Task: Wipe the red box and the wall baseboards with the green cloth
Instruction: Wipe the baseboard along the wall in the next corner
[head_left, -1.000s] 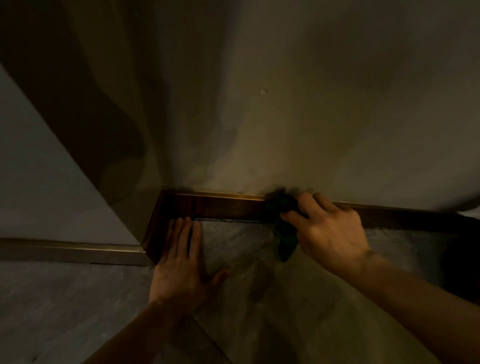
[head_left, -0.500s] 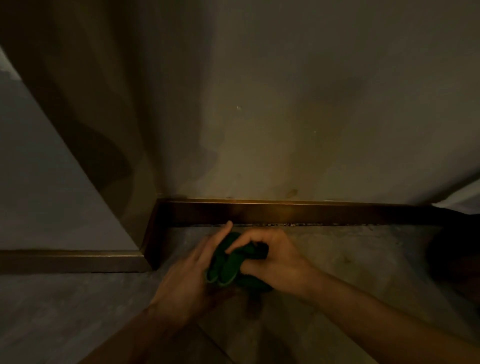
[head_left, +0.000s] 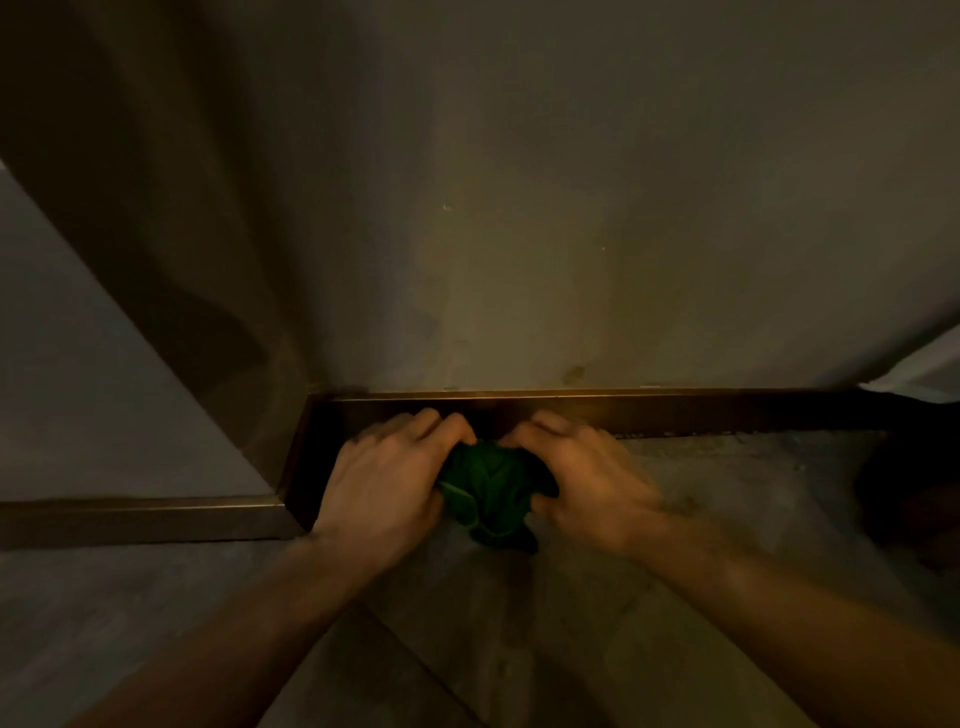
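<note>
1. Nearest: two bare forearms, coming in from the bottom corners and meeting in the middle, over the grey floor (head_left: 156, 623).
2. Left hand (head_left: 387, 480) curled over the left side of the green cloth (head_left: 491, 493). Fingers (head_left: 431, 423) bent down and pressed on the cloth, nearly closed, gripping it.
3. Right hand (head_left: 587, 483) curled over the right side of the same cloth. Fingers (head_left: 540, 423) bent too, closed on the cloth, a little blurry.
4. Green cloth bunched up in a soft ball between both hands, with a bit hanging down at the bottom edge toward the floor. Hard to tell if the cloth touches the floor or is held just above it.
5. Just behind the hands: the dark brown baseboard (head_left: 701, 413), running along the bottom of the wall. Knuckles near it, at about its height; cannot tell if touching.
6. More baseboard (head_left: 140, 512) on the left, turning around a corner that sticks out.
7. Farthest: the plain wall (head_left: 519, 208), dim and yellowish, with a small dark spot low down near the baseboard.
8. Something white (head_left: 924, 374) peeking in at the right edge, too cut off to tell what.
</note>
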